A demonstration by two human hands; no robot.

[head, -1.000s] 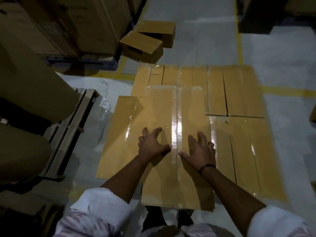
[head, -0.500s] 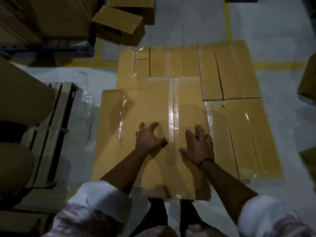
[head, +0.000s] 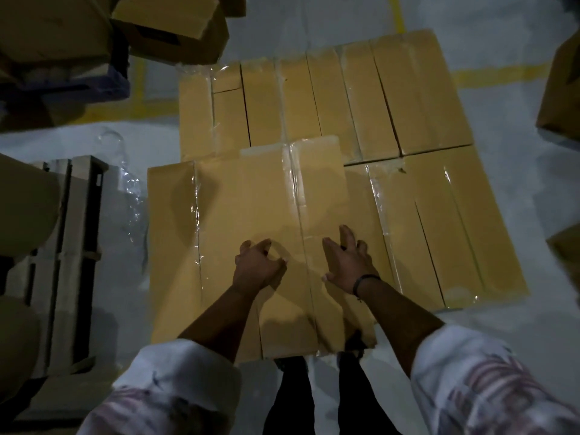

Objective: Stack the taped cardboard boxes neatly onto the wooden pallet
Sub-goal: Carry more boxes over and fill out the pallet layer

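A large tan cardboard box (head: 248,196) with clear tape down its middle lies on top of a layer of several similar taped boxes (head: 411,98). Both my hands are on its top face, near the tape seam. My left hand (head: 257,266) touches it with bent fingertips and grips nothing. My right hand (head: 348,265), a dark band at its wrist, presses flat just right of the seam. A bare wooden pallet (head: 75,246) lies on the floor to the left. Whatever is under the box layer is hidden.
Loose cardboard boxes (head: 175,23) lie tumbled at the top left next to a blue pallet (head: 78,89). More boxes (head: 561,89) stand at the right edge. Crumpled clear plastic wrap (head: 131,189) lies between the wooden pallet and the stack. Yellow lines (head: 502,73) mark the grey floor.
My view has moved forward and tipped further down over the stack. Both hands stay on the top box, and the right hand's fingers have drawn closer together.
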